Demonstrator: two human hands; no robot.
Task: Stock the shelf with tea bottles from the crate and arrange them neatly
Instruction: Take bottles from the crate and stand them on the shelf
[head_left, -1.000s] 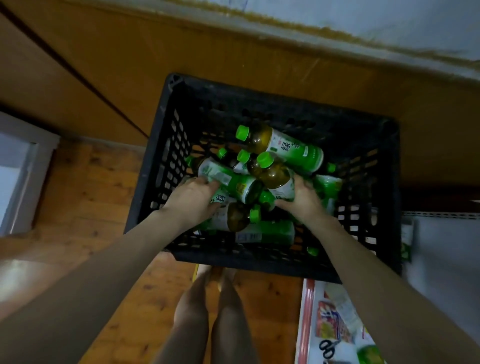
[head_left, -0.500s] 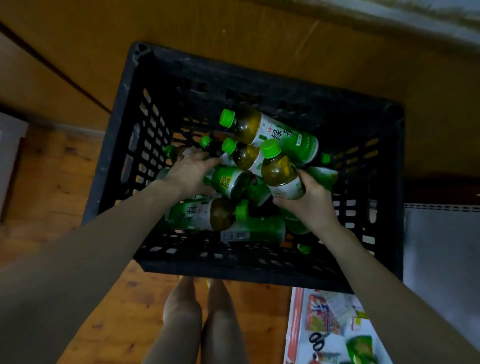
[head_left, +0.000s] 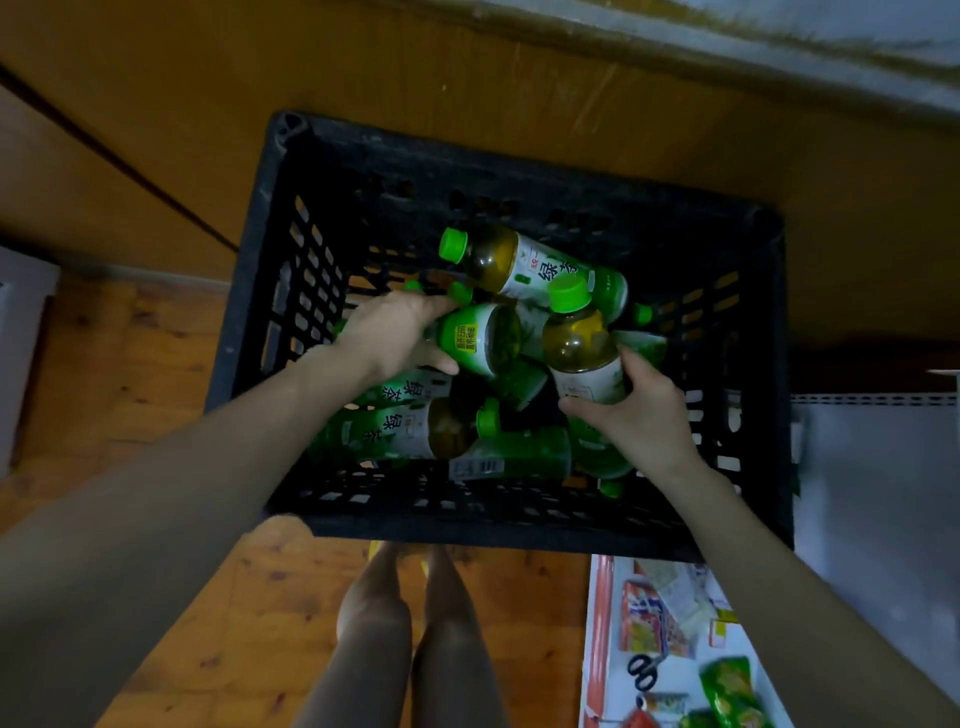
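Note:
A black slatted crate (head_left: 291, 249) stands on the wooden floor, holding several green-capped tea bottles in a loose pile. My left hand (head_left: 395, 332) grips one bottle (head_left: 483, 338) that lies on its side, bottom end towards me. My right hand (head_left: 639, 410) grips the lower body of another bottle (head_left: 579, 338), held nearly upright with its green cap on top. Behind them a third bottle (head_left: 524, 265) lies across the pile. Other bottles (head_left: 410, 426) lie flat beneath my hands.
A wooden panel (head_left: 467, 78) rises behind the crate. A grey shelf surface (head_left: 878, 467) is at the right. At bottom right a white shelf (head_left: 613, 639) carries snack packets and scissors (head_left: 644, 670). My legs (head_left: 410, 639) stand just in front of the crate.
Both hands have lifted their bottles out of the pile. The right-hand bottle has come up more upright, and the left-hand bottle has been pulled up and tilted.

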